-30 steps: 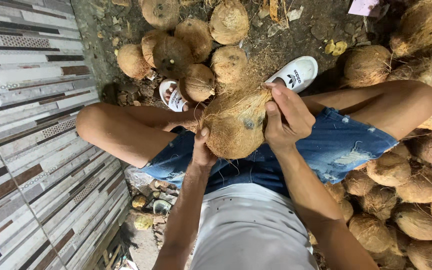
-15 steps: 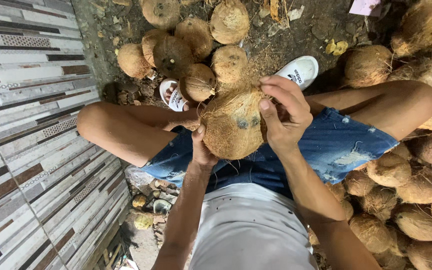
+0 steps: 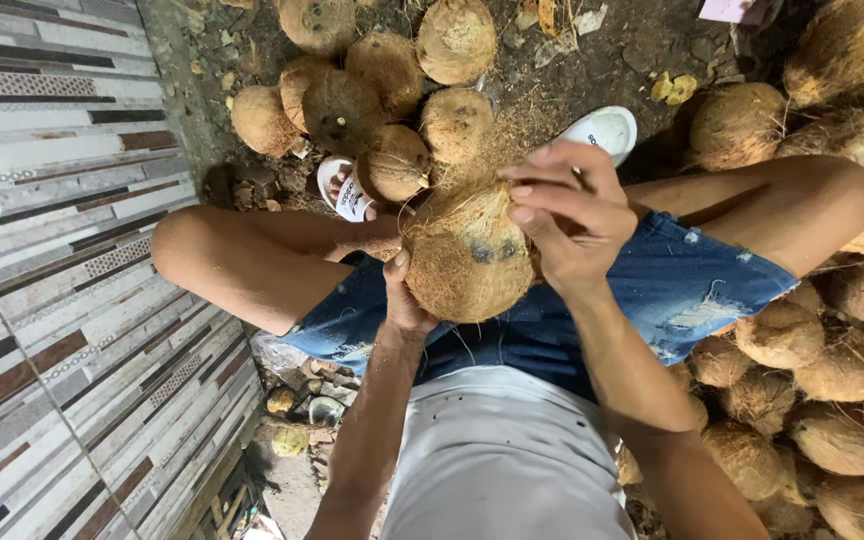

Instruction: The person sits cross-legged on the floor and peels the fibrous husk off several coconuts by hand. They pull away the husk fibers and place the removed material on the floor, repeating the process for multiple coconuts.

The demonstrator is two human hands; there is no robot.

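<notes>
I hold a brown, fibrous husked coconut (image 3: 467, 258) above my lap, between my knees. My left hand (image 3: 402, 298) cups it from below and from the left side. My right hand (image 3: 567, 215) lies over its upper right, fingers curled onto the husk fibres. The coconut's dark eyes face me. I sit in torn blue denim shorts (image 3: 672, 290) and a white shirt (image 3: 502, 460).
Several husked coconuts (image 3: 392, 95) lie on the dirt ahead of my feet, which wear white sandals (image 3: 604, 130). A big heap of coconuts (image 3: 822, 390) fills the right side. A tiled wall (image 3: 62, 280) runs along the left. Small debris lies below my left thigh.
The coconut has turned in my hands, so its dark eyes now face me. My right hand has shifted its grip across the top right.
</notes>
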